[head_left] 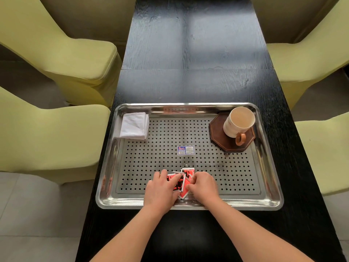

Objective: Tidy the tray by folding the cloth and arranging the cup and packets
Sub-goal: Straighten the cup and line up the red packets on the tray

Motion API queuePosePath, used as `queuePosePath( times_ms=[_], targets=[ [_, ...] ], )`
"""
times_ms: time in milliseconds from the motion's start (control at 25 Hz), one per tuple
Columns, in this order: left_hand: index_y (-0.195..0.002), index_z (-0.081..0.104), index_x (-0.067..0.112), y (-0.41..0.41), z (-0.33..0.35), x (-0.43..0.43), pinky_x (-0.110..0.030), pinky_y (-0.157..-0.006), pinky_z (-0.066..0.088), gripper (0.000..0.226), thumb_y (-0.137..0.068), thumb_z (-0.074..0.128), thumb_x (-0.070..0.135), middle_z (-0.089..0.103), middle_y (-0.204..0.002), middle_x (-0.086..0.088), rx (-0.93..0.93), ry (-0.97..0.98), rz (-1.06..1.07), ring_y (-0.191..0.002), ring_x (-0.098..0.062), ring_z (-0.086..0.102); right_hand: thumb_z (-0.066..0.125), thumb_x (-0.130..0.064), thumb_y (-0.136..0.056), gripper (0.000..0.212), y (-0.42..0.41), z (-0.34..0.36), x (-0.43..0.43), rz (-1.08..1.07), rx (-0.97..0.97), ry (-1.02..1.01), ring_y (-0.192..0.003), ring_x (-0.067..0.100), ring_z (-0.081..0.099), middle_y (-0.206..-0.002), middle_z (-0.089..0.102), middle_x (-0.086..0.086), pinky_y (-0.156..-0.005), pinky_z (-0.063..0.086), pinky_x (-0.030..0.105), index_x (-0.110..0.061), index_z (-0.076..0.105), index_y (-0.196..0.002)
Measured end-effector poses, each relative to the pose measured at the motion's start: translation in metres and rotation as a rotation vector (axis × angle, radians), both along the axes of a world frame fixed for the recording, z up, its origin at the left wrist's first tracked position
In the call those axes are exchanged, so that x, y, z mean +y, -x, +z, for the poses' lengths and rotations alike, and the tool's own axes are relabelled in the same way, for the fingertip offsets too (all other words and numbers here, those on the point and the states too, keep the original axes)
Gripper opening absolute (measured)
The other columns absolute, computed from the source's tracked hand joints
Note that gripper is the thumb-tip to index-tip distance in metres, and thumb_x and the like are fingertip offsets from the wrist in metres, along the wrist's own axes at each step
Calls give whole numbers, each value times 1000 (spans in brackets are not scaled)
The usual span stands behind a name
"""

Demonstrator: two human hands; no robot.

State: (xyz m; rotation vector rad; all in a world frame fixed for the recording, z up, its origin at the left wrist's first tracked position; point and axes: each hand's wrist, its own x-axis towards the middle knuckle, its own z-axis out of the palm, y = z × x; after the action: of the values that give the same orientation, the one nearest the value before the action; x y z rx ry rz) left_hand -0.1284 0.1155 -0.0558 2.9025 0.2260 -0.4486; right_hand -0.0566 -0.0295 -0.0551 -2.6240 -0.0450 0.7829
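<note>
A steel tray (pixel 268 178) with a perforated floor lies on the black table. A folded white cloth (pixel 134 126) rests in its far left corner. In the far right corner a cream cup (pixel 238 121) with a brown handle stands on a dark octagonal coaster (pixel 217 132). Several red and black packets (pixel 182 181) lie overlapping near the tray's front middle. My left hand (pixel 161 191) presses its fingers down on the left packets. My right hand (pixel 203 186) pinches the right side of the pile, hiding part of it.
A small blue and white sticker (pixel 186 150) sits on the tray floor at the centre. Yellow-green covered chairs (pixel 56 53) flank the narrow black table (pixel 188 53) on both sides. The table's front edge is below my forearms.
</note>
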Motion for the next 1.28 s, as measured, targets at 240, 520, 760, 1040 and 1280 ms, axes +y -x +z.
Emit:
queuePosePath(
  times_ms=[240,520,760,1040,1280],
  targets=[
    [-144,37,41,5,-5,-1,-33,-81,45,57,-91,49,59,48,-127,0,-36,-1,37,-110,-21,45,70,-40,-88,19,-1,1,-8,9,-84,38,-82,14,58,-92,63,-5,-69,43,29,-24,61,-84],
    [-140,43,41,3,-6,0,-33,-78,45,56,-89,52,60,51,-124,0,-45,4,42,-109,-21,46,67,-54,-87,33,-2,6,-5,-56,59,161,-73,17,64,-77,70,-5,-54,39,27,-22,70,-77],
    [-140,45,40,4,-7,2,-33,-76,44,55,-89,51,58,51,-122,0,-51,12,28,-106,-21,47,64,-31,-91,21,0,25,-23,-124,-36,-104,-67,17,68,-72,70,-4,-60,54,33,-20,64,-73],
    [-145,35,42,7,-4,2,-34,-88,42,66,-83,55,56,45,-132,2,-13,85,51,-117,-21,41,72,-20,-88,10,2,39,-35,196,-283,-382,-76,13,68,-86,73,-5,-67,57,30,-14,71,-80],
    [-142,42,29,15,1,14,-34,-97,44,66,-79,61,40,46,-132,8,-29,294,142,-120,-15,40,65,-31,-88,10,16,21,-34,637,-208,-127,-96,14,58,-101,62,-9,-75,52,32,-22,68,-88]
  ],
)
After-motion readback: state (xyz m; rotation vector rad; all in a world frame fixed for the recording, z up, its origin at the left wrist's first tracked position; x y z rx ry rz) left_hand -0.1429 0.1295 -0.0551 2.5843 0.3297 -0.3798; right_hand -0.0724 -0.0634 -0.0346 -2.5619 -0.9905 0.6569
